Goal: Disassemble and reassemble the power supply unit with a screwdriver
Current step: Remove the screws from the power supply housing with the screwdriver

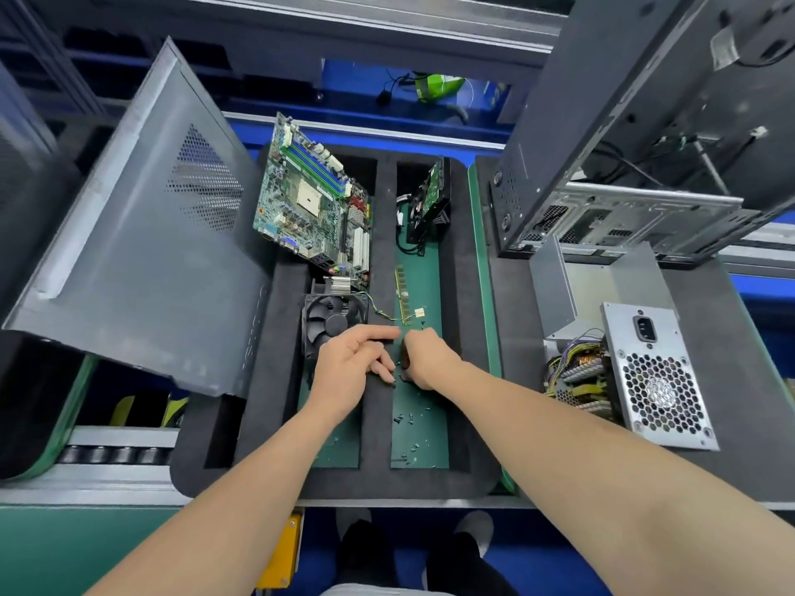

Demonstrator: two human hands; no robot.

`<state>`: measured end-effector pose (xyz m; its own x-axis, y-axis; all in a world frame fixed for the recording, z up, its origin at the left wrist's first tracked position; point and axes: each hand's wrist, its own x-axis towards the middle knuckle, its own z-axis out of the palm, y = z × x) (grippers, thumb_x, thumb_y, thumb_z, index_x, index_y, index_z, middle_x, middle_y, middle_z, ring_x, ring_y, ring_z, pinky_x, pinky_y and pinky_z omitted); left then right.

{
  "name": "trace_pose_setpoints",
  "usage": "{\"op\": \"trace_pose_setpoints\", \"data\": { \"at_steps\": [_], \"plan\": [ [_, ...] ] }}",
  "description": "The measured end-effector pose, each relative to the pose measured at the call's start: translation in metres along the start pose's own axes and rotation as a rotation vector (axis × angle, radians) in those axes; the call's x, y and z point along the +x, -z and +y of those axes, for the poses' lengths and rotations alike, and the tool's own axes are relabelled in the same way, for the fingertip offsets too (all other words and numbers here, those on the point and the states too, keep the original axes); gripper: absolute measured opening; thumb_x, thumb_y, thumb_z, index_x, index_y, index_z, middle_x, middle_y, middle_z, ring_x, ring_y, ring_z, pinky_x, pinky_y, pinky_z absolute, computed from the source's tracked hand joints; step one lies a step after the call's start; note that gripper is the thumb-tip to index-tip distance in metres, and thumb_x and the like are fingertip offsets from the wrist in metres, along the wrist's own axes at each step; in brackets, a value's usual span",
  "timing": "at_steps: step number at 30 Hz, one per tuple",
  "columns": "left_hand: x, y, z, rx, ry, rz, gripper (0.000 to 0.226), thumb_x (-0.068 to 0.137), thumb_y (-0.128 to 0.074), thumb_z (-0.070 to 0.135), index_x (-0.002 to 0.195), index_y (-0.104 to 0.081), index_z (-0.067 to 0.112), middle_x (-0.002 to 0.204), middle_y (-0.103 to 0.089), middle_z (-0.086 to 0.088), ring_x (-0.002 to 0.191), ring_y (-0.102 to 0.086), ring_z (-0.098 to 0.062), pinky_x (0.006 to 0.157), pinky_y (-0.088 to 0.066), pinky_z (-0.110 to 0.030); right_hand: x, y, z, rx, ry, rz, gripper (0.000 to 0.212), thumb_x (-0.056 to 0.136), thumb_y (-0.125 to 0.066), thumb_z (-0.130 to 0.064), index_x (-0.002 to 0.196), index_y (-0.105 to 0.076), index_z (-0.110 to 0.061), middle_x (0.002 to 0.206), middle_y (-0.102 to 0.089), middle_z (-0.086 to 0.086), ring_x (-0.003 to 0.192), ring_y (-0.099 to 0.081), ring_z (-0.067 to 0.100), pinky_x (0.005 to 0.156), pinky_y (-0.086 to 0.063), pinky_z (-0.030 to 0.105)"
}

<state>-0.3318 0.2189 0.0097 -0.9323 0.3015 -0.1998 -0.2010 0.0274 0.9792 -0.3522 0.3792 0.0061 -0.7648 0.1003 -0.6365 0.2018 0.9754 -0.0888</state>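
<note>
Left hand [352, 363] rests, fingers loose, on the foam tray [275, 337] at frame centre. Right hand [423, 359] curls over loose screws [406, 419], grasp hidden. The opened power supply unit [658, 380] lies well right, long axis up-frame, nearer the right hand.

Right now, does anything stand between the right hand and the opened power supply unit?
Nothing visible blocks it. Between the right hand and the power supply unit lies only the low right wall of the foam tray. The metal cover stands behind the unit, off that path.
</note>
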Motion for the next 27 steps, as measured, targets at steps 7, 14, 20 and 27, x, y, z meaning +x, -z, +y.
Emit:
{"op": "trace_pose_setpoints", "data": {
  "at_steps": [7, 14, 20, 27],
  "plan": [
    [-0.003, -0.002, 0.007, 0.116, -0.004, 0.019, 0.040, 0.099, -0.047, -0.007, 0.109, -0.076, 0.019, 0.070, -0.071, -0.011, 0.058, -0.070, -0.027, 0.068, -0.055, -0.031, -0.016, 0.008, -0.001, 0.084, 0.010, -0.001, 0.025, 0.101, -0.062, -0.021, 0.119, -0.061, -0.003, 0.122, -0.060, 0.018, 0.093, -0.062, 0.037, 0.072, -0.047, 0.034],
    [0.006, -0.017, 0.039, 0.560, -0.273, -0.086, 0.028, 0.096, -0.067, 0.007, 0.111, -0.071, 0.029, 0.106, -0.068, 0.014, 0.065, -0.069, -0.011, 0.062, -0.059, -0.022, -0.084, 0.063, 0.012, 0.580, -0.012, 0.163, 0.025, 0.104, -0.055, -0.019, 0.101, -0.072, -0.001, 0.100, -0.074, 0.018, 0.085, -0.076, 0.035, 0.081, -0.063, 0.041],
    [0.017, -0.047, 0.090, 0.441, -0.382, -0.095, 0.019, 0.090, -0.077, 0.011, 0.095, -0.078, 0.029, 0.087, -0.076, 0.015, 0.075, -0.073, -0.007, 0.073, -0.056, -0.018, -0.143, 0.103, 0.046, 0.870, 0.004, 0.318, 0.033, 0.104, -0.058, -0.022, 0.079, -0.073, -0.007, 0.072, -0.073, 0.008, 0.055, -0.072, 0.019, 0.060, -0.057, 0.025],
    [0.010, -0.113, 0.153, 0.356, -0.620, -0.092, 0.010, 0.088, -0.082, 0.020, 0.092, -0.079, 0.029, 0.086, -0.075, 0.015, 0.076, -0.069, -0.004, 0.071, -0.047, -0.010, -0.207, 0.155, 0.139, 0.767, 0.029, 0.663, 0.035, 0.100, -0.063, -0.034, 0.073, -0.071, -0.013, 0.060, -0.072, 0.000, 0.047, -0.070, 0.014, 0.055, -0.058, 0.026]
  ]
}}
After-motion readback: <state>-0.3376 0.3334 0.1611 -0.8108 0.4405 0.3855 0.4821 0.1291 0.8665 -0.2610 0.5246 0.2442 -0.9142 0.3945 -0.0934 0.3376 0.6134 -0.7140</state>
